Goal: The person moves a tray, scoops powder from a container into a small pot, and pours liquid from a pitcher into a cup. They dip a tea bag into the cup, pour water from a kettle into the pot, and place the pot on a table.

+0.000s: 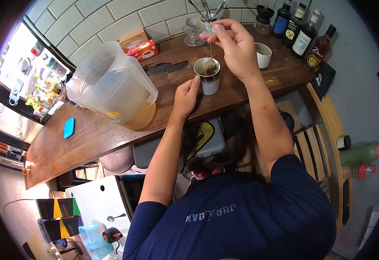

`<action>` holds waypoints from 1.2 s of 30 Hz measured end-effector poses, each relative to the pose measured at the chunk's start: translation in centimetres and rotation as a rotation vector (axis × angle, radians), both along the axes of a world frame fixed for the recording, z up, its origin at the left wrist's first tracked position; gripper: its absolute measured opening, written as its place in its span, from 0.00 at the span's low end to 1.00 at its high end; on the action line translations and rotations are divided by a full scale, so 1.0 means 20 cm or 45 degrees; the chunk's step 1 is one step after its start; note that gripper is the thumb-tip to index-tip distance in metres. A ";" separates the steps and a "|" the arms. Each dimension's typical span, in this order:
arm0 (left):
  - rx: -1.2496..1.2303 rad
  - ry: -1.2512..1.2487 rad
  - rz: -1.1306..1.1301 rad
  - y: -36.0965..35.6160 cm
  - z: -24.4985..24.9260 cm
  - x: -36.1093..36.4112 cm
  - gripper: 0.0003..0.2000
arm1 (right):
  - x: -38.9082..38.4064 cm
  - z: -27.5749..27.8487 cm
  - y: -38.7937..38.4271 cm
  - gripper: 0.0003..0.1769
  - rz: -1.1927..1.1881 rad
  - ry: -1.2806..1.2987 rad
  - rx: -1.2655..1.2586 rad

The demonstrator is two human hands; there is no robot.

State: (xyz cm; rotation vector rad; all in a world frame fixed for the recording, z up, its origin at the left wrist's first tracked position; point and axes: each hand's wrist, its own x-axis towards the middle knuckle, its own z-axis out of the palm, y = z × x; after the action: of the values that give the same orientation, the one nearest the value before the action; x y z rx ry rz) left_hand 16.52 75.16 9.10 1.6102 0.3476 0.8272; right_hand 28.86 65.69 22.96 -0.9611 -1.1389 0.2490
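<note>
A white mug with a dark brown drip rim (210,85) stands on the wooden counter. My left hand (186,97) is closed around its left side, thumb near the rim. Above the mug, my right hand (237,50) pinches a small pale tag (215,27) between thumb and fingers. A thin string runs straight down from it to a tea bag (209,64), which hangs at the mug's mouth, inside the rim. How much liquid the mug holds cannot be made out. Beside my right wrist stands a plain white cup (263,56).
A large translucent pitcher (111,86) stands left of my left arm on the counter (85,138). Behind are a red box (142,50), a glass dripper (193,34) and a utensil holder (207,24). Several bottles (304,39) line the back right. A blue lid (69,128) lies at left.
</note>
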 end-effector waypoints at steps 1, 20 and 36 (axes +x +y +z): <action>-0.001 0.003 -0.006 0.00 0.00 0.00 0.21 | 0.00 0.01 0.00 0.12 -0.024 0.000 0.004; 0.006 -0.015 -0.013 0.01 -0.02 0.01 0.19 | 0.48 0.32 -0.16 0.10 -0.318 0.091 -0.048; 0.023 -0.001 -0.016 0.01 -0.02 0.00 0.16 | 0.94 -0.22 -0.26 0.13 -0.626 0.082 -0.371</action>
State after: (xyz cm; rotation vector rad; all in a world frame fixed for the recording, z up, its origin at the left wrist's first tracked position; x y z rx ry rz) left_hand 16.43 75.33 8.69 1.6272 0.3298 0.8237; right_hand 47.73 60.39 18.48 -1.4475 -0.7877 0.0450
